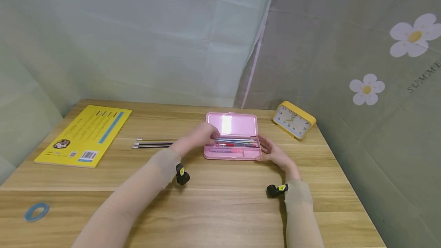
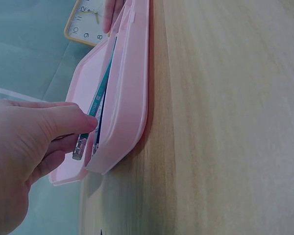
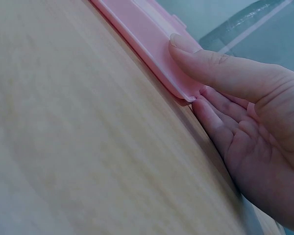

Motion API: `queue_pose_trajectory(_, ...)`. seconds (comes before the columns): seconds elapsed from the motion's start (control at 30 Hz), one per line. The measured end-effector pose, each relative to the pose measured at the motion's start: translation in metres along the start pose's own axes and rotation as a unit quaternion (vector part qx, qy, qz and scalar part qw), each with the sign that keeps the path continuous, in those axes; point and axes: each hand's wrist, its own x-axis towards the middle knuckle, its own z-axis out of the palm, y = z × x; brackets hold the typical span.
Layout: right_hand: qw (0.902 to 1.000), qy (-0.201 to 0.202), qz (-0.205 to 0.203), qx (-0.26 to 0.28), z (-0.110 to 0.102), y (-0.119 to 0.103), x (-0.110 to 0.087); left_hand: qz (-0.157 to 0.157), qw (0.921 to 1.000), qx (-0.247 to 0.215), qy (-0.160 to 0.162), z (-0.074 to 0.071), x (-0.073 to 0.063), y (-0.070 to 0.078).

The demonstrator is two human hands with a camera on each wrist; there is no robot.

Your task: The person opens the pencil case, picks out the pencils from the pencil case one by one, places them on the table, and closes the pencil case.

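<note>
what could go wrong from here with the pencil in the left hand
The green pencil, pinched by the left hand near its metal-banded end, could slip or snag on the wall of the pink case. It might also jostle the red pen inside. If the right hand at the case's end loosens, the case may shift.

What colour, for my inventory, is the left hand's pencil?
The pencil is green, clearest in left wrist view.

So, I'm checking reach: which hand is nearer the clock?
Right. The right hand is in front and left of the clock; the left hand is farther left, holding a pencil.
</note>
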Motion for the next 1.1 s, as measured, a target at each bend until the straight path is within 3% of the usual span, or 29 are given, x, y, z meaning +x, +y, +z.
queue_pose_trajectory(0.6,1.0,-0.004,-0.007,-0.005,0.0,0.001,0.0,0.047,0.998,0.008,0.041,0.004,-0.006,-0.004)
queue_pose_trajectory(0.83,0.9999,-0.004,-0.009,-0.004,0.0,0.0,0.0,0.046,0.9972,0.003,0.059,-0.001,-0.013,-0.004)
queue_pose_trajectory(1.1,0.9999,-0.005,-0.011,-0.01,0.0,0.001,-0.001,0.068,0.9941,0.006,0.084,-0.012,-0.027,-0.007)
